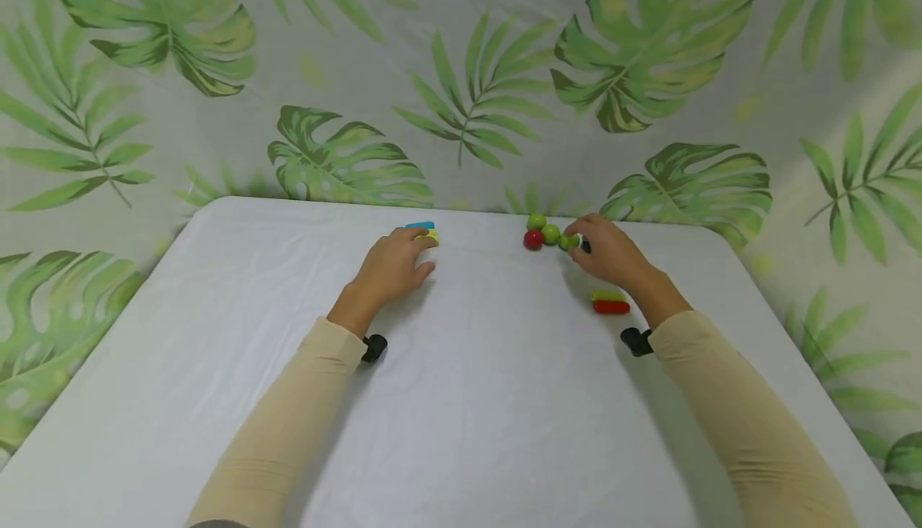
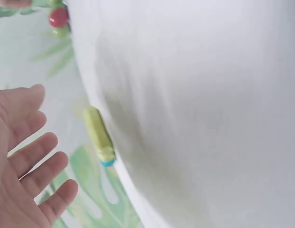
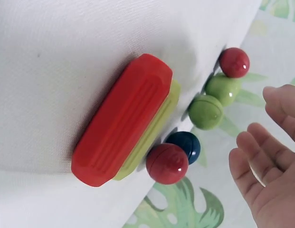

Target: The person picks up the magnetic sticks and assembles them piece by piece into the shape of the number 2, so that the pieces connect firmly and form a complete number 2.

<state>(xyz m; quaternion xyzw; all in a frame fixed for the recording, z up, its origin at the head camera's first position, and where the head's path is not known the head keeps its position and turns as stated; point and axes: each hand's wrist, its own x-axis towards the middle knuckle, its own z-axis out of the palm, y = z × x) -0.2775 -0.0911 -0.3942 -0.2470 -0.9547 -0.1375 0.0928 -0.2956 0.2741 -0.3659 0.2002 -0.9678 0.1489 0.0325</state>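
My left hand [image 1: 389, 268] hovers at the far left-middle of the table, fingers relaxed and spread, beside a yellow-green stick-like piece [image 2: 99, 133] and a blue one [image 1: 421, 225]. The left wrist view shows a gap between those fingers and the yellow-green piece. Over on the right, my right hand [image 1: 608, 250] has loosely bent, separated fingers with nothing between them. Close by it are green balls [image 3: 206, 112], a red ball [image 3: 234, 62], a dark blue ball [image 3: 185, 146] and another red ball [image 3: 167, 163], which the hand hides in the head view.
Nearer than the balls, a long ridged red block [image 3: 122, 121] lies against a yellow-green one [image 1: 607, 295]. A white cloth covers the table [image 1: 461, 400]. Behind its far edge hangs a leaf-patterned curtain [image 1: 475, 104].
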